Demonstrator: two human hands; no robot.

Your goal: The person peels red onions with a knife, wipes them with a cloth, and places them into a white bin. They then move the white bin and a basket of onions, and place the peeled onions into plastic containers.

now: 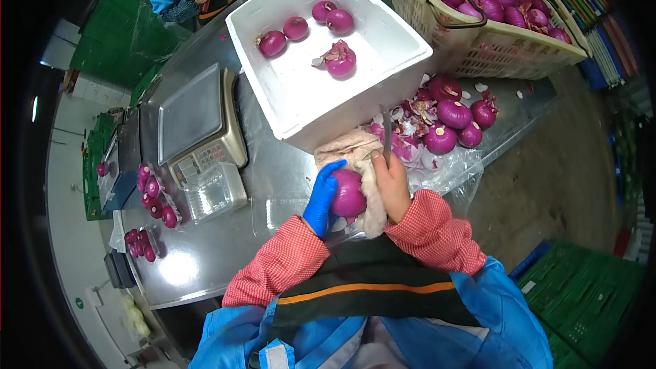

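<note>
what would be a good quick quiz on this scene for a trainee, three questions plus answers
1. Fill the gap: the ____ hand, in a blue glove, has its fingers on a large onion.
2. Multiple choice: how many onions lie in the white box? A) two B) five C) nine
3. True or false: in the picture, the scale stands to the right of the white box.

Key: 1. Left hand. 2. B. 3. False; the scale is to its left.

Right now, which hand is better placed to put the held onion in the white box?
Probably the left: the left hand holds the onion, while the right hand has the knife.
</note>
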